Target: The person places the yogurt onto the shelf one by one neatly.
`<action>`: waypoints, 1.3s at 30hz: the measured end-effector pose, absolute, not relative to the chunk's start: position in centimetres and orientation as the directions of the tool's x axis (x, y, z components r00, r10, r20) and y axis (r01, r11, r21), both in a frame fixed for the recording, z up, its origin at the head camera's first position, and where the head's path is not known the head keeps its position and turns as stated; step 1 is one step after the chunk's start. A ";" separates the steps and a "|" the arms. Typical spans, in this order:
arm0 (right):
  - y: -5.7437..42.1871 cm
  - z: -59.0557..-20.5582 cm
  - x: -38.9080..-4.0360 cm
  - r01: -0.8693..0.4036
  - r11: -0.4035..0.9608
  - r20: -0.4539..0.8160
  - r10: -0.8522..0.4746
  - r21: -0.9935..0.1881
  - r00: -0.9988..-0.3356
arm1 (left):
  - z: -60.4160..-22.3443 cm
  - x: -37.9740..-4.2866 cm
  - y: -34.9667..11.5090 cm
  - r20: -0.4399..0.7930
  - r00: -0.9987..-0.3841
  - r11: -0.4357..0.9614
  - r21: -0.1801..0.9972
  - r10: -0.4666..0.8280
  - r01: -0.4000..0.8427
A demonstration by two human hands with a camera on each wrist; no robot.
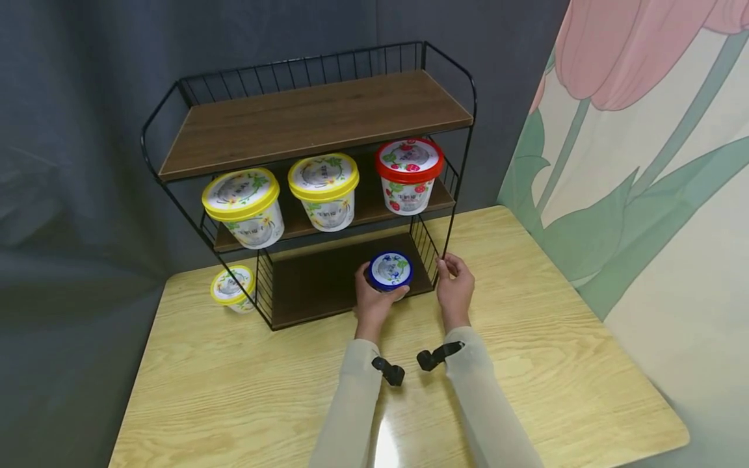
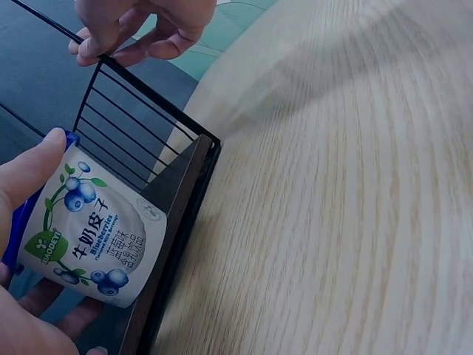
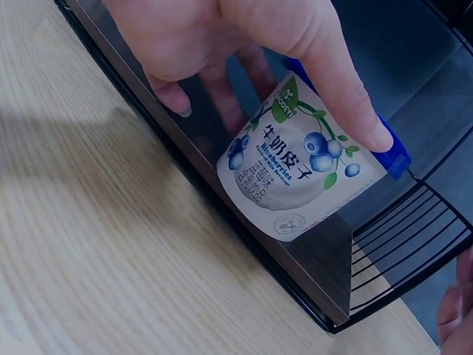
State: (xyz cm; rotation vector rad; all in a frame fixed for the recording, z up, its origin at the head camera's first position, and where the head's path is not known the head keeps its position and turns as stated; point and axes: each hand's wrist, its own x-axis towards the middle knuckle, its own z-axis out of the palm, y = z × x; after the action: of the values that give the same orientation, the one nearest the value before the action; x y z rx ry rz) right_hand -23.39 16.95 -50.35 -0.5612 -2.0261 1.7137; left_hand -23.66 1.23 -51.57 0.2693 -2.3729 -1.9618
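Observation:
A white tub with a blue lid and blueberry print (image 1: 390, 271) is upright at the right front of the rack's bottom shelf (image 1: 316, 279). My left hand (image 1: 374, 300) grips it from the left, the thumb along the near side by the lid and the other fingers round behind. My right hand (image 1: 456, 286) pinches the black wire frame (image 2: 159, 103) at the rack's front right side. In the right wrist view the tub's printed front (image 3: 295, 163) faces the camera, its base close over the shelf's front edge.
On the middle shelf stand two yellow-lidded tubs (image 1: 251, 218) and a red-lidded tub (image 1: 407, 179). The top shelf (image 1: 322, 117) is above them. Another yellow-lidded tub (image 1: 233, 287) is on the wooden table (image 1: 234, 390), left of the rack. A dark curtain (image 1: 88, 162) hangs behind.

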 end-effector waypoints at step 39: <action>17.1 -50.6 -23.5 0.012 0.161 0.080 0.551 -0.987 -0.830 | -48.2 -20.3 -14.0 -0.058 -0.995 0.402 0.915 0.082 -0.020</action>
State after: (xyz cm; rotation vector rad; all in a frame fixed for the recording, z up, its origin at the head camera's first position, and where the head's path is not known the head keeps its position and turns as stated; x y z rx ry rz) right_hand -23.53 17.13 -50.58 -0.5343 -2.0215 1.7115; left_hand -20.32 -13.99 -48.18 -0.0596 -2.7074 -1.7691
